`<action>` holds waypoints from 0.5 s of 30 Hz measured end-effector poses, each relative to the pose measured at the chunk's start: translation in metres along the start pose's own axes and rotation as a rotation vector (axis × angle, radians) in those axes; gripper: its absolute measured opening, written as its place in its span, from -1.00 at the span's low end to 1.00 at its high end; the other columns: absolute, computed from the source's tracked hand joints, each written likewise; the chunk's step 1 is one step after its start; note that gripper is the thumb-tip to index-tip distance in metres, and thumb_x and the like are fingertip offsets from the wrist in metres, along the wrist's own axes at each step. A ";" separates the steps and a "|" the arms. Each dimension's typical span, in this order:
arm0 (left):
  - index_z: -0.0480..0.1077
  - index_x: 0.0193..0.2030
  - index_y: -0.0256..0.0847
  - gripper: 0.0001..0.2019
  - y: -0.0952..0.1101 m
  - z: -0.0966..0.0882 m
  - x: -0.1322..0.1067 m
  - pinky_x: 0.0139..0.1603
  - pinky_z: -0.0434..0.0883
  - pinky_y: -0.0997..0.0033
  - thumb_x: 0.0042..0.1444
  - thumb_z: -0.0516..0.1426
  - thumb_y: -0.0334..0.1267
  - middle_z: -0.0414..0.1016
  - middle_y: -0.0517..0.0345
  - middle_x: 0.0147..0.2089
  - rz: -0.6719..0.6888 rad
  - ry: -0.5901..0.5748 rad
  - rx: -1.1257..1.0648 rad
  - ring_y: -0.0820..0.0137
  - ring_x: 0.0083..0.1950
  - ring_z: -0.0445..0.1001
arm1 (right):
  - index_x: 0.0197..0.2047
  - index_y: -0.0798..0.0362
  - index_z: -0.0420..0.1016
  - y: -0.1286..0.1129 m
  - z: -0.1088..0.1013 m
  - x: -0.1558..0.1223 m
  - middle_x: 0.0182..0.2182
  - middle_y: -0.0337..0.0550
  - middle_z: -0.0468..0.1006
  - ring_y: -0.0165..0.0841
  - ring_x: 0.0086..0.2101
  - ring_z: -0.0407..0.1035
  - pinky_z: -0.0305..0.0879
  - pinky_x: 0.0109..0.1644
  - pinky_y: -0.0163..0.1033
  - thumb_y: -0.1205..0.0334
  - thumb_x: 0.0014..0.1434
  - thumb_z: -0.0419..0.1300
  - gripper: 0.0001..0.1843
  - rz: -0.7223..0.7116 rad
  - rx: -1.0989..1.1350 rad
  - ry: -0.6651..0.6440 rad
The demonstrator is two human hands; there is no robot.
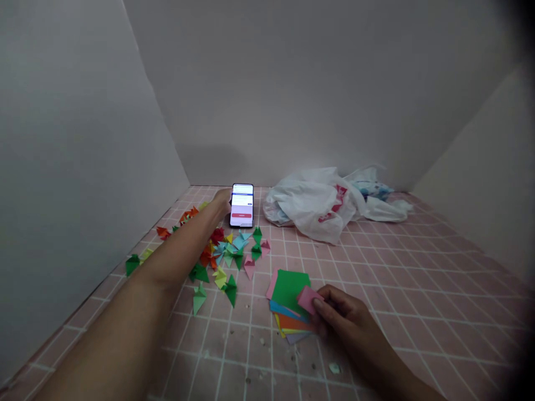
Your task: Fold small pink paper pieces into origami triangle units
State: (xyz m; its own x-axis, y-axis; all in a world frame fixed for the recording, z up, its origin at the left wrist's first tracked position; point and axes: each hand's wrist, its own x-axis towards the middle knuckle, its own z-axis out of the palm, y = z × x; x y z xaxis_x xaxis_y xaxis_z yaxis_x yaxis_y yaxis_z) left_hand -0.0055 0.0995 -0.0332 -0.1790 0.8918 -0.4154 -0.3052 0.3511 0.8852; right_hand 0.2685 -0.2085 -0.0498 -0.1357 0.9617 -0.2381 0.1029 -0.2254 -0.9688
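Right hand [345, 317] down low, thumb and fingers pinched on a small folded pink piece [307, 301], and that piece sits right over the edge of the sheets [290, 287]! Green on top of that stack, with pink, blue, orange, yellow and lilac fanning out below, just left of the right hand. Now out to the left hand [225, 198], stretched far forward, touching the left edge of a phone [242, 205], screen lit; the fingers are mostly hidden, so no telling whether they grip it. Under and beside that left forearm, a crowd of folded shapes [230, 290], red, orange, yellow, green, pale blue and pink! Well beyond the right hand, a crumpled white bag [309, 200] with red print, to the right of the left hand.
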 end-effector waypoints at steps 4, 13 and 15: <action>0.51 -0.25 -0.14 -0.91 -0.001 0.000 0.002 -0.19 0.60 -0.09 0.07 0.25 -0.34 0.56 0.05 -0.48 -0.004 0.010 0.027 0.06 -0.41 0.63 | -0.45 0.03 0.41 0.000 0.000 0.000 -0.62 -0.25 0.38 -0.43 -0.57 0.18 0.06 -0.45 -0.28 -0.32 0.11 0.29 -0.46 0.011 0.005 -0.003; 0.50 -0.08 -0.13 -0.78 -0.001 -0.003 0.002 -0.16 0.60 -0.05 0.10 0.23 -0.31 0.63 0.01 -0.40 0.020 0.029 0.047 0.08 -0.38 0.65 | -0.42 0.04 0.42 0.006 -0.002 0.000 -0.60 -0.25 0.39 -0.43 -0.56 0.19 0.06 -0.43 -0.28 -0.30 0.17 0.27 -0.47 0.000 -0.008 -0.005; 0.50 -0.07 -0.15 -0.78 -0.002 -0.006 0.002 -0.12 0.60 -0.03 0.11 0.24 -0.30 0.63 0.02 -0.39 0.040 0.020 0.038 0.09 -0.35 0.66 | -0.42 0.03 0.42 0.006 -0.002 0.000 -0.61 -0.26 0.39 -0.42 -0.56 0.19 0.06 -0.43 -0.29 -0.30 0.17 0.26 -0.47 0.002 -0.016 -0.008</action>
State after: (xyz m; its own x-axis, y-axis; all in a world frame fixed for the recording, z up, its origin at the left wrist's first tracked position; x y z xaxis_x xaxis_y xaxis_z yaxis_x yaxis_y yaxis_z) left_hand -0.0107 0.0986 -0.0368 -0.2088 0.8996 -0.3835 -0.2615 0.3265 0.9083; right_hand 0.2710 -0.2093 -0.0554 -0.1437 0.9600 -0.2405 0.1193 -0.2245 -0.9672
